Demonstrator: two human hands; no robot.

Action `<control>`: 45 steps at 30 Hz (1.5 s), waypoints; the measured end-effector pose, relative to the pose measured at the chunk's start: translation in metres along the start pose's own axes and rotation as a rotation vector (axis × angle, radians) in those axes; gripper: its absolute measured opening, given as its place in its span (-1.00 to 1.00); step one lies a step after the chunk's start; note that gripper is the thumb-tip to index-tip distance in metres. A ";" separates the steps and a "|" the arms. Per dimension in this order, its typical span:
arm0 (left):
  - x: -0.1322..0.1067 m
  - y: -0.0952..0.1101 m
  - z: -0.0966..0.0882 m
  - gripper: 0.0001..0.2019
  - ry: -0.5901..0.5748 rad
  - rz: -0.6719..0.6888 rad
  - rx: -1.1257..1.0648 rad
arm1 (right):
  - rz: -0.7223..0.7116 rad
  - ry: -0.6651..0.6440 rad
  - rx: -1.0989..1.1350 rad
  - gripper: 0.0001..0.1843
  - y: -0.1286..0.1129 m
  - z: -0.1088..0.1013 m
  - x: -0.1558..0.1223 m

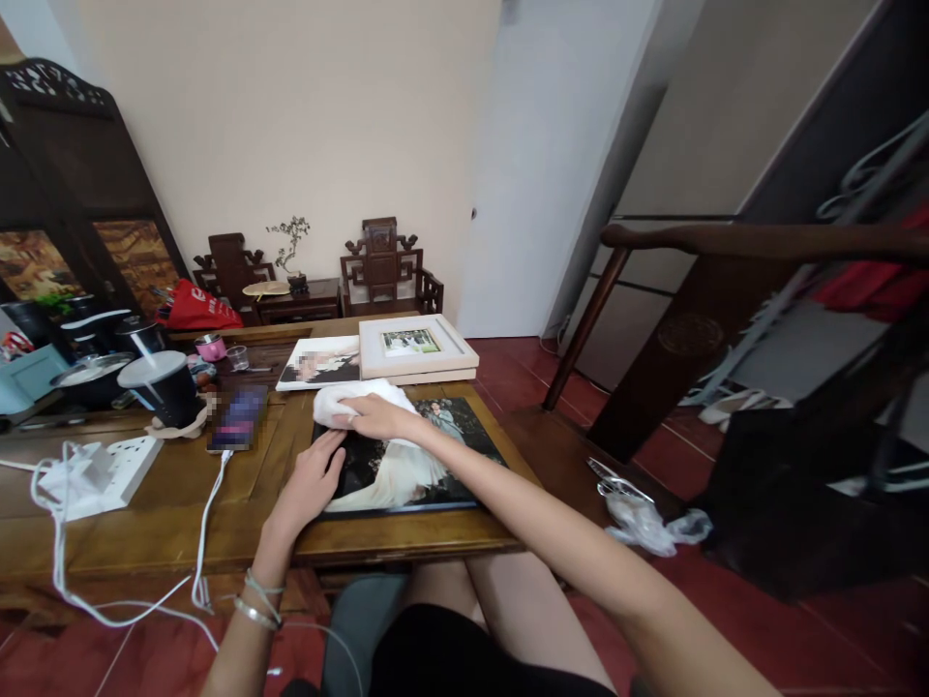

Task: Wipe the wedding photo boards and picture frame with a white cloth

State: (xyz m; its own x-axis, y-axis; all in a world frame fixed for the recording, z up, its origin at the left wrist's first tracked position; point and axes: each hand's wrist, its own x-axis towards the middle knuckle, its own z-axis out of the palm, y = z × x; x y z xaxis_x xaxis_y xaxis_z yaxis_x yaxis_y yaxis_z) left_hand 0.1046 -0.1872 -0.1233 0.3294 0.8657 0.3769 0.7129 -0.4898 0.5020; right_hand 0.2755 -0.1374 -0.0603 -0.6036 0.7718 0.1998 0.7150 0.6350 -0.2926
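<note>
A large photo panel with a dark background and a pale gown lies flat at the table's near edge. My right hand presses a bunched white cloth onto the panel's far left part, its fingers wrapped over the cloth. Along the panel's left edge rests my left hand, fingers stretched out and holding nothing. Part of the panel is hidden under the cloth and my right forearm.
Behind the panel lie white frames and a photo print. A phone, a dark cup and a power strip with white cables are at left. A wooden chair stands at right.
</note>
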 end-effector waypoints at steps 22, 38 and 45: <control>0.003 -0.007 0.007 -0.51 0.048 -0.063 0.059 | 0.195 -0.188 0.141 -0.60 0.031 -0.035 -0.196; 0.001 -0.013 0.007 -0.49 -0.069 -0.128 0.053 | 0.157 0.026 0.004 -0.63 0.079 -0.023 -0.115; 0.000 -0.013 0.008 -0.48 -0.090 -0.128 0.079 | 0.159 -0.144 0.115 -0.62 0.010 -0.040 -0.207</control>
State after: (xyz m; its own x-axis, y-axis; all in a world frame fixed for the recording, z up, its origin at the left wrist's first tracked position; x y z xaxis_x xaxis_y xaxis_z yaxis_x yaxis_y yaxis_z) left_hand 0.1008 -0.1799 -0.1356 0.2843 0.9279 0.2412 0.7975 -0.3685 0.4776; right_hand 0.4215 -0.2892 -0.0666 -0.5365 0.8439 0.0094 0.7652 0.4911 -0.4163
